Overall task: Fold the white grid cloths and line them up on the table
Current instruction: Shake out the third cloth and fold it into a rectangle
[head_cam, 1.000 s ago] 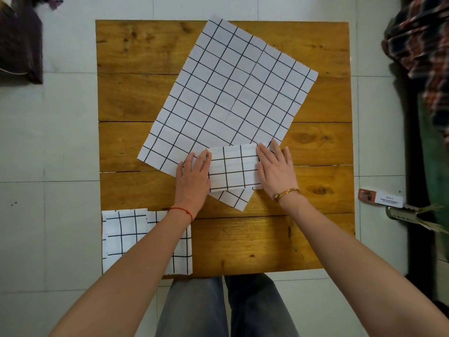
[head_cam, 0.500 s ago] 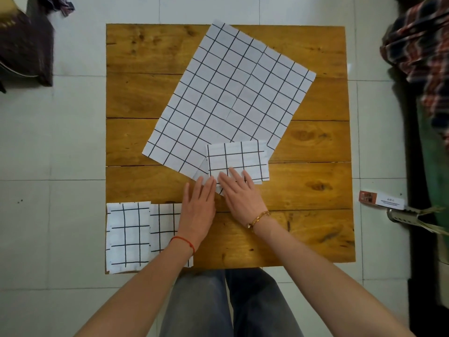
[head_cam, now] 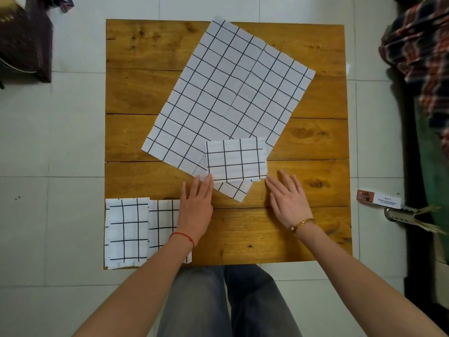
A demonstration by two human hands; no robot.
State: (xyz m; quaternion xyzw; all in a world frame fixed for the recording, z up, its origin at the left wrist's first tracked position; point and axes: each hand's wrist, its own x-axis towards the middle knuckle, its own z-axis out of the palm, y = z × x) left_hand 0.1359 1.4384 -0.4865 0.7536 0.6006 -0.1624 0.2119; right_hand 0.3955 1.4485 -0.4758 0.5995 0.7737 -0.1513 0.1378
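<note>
A folded white grid cloth (head_cam: 235, 159) lies mid-table on the near corner of a large unfolded grid cloth (head_cam: 226, 93) spread at an angle. My left hand (head_cam: 196, 207) lies flat and open, fingertips touching the folded cloth's near-left corner. My right hand (head_cam: 289, 200) is flat and open on bare wood just right of its near-right corner. Two more folded grid cloths, one (head_cam: 126, 232) and a second (head_cam: 164, 222), lie side by side at the table's near-left corner; my left forearm covers part of the second.
The wooden table (head_cam: 303, 239) stands on a tiled floor. A plaid garment (head_cam: 422, 45) hangs at the right, a small box (head_cam: 379, 199) lies on the floor beside the table, and a dark object (head_cam: 24, 42) is at the far left. My legs are below the near edge.
Both hands slid off the folded cloth toward me. Then the right hand moved out to the right of the cloth, and the left hand stayed at its near-left corner.
</note>
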